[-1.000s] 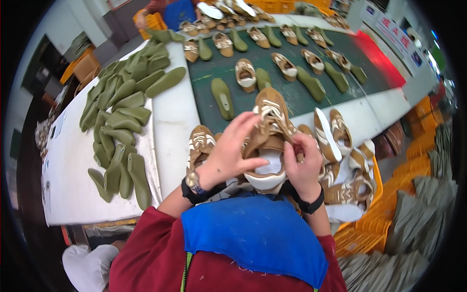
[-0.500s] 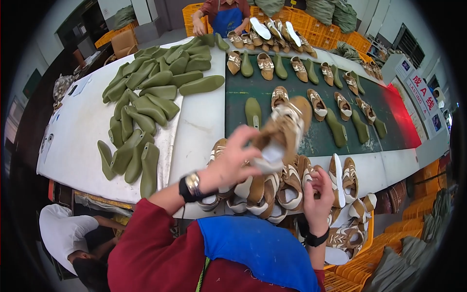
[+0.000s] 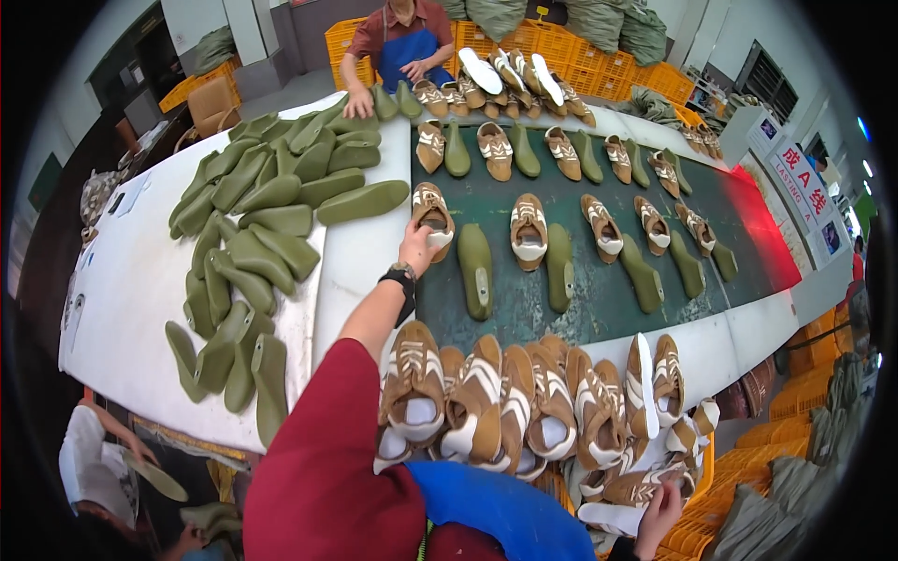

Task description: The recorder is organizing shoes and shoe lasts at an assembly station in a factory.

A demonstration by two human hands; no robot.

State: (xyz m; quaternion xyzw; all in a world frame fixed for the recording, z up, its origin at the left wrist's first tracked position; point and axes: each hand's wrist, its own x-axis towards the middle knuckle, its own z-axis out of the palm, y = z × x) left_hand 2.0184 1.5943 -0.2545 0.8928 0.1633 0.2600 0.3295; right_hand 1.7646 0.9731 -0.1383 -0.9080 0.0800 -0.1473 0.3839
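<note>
**A:** Closest to you, your right hand (image 3: 660, 500) has dropped low by the orange crate (image 3: 697, 538). Its fingers touch the loose tan uppers (image 3: 645, 486) there, though I cannot tell whether they are clenched on one.

**B:** And the row in front of my chest?

**A:** The tan and white shoe uppers (image 3: 496, 402) stand packed side by side along the near edge of the white tabletop (image 3: 140, 280). A second ago you held one up in both hands; now it is out at arm's length.

**B:** So the left hand carried it?

**A:** Yes. Your left hand (image 3: 416, 248) has reached out to the dark green belt (image 3: 599, 299), and its fingers are grasping the upper (image 3: 433, 213) by its near end as it rests on the belt beside a green last (image 3: 475, 269). To me that reads as the piece being set down, not yet released.

**B:** Further out?

**A:** Uppers paired with lasts run along the belt, a pile of green lasts (image 3: 253, 224) lies to your left, and a person in a blue apron (image 3: 402, 47) works at the far end.
</note>
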